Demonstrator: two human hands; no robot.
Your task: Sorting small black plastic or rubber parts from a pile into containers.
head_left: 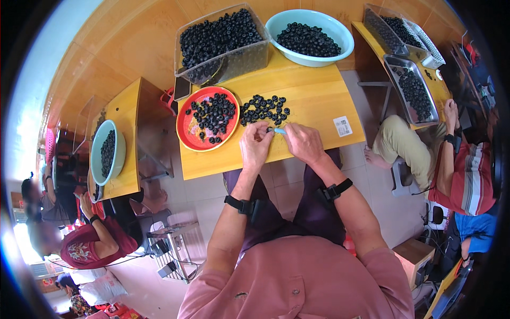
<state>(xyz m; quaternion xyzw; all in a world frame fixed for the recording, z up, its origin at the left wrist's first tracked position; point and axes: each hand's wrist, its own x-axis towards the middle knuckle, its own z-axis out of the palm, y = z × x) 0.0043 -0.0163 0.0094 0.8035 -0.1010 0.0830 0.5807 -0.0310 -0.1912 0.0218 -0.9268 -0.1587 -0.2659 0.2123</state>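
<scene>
Near the front edge of the yellow wooden table [313,98], my left hand [255,147] pinches a small black ring-shaped part [270,129] between thumb and fingers. My right hand [305,142] is closed on a slim tool with a light blue handle [279,131], its end against the black part; its working tip is too small to make out. Just beyond my hands, several loose black ring parts [264,108] are spread on the tabletop. To their left, a round red plate [183,126] with a patterned middle carries more of these parts.
At the back stand a clear plastic bin [234,59] and a pale blue basin [311,59], both filled with black parts. A dark phone-like slab [182,88] lies beside the bin, a white label [342,126] at right. People sit at side tables, left and right.
</scene>
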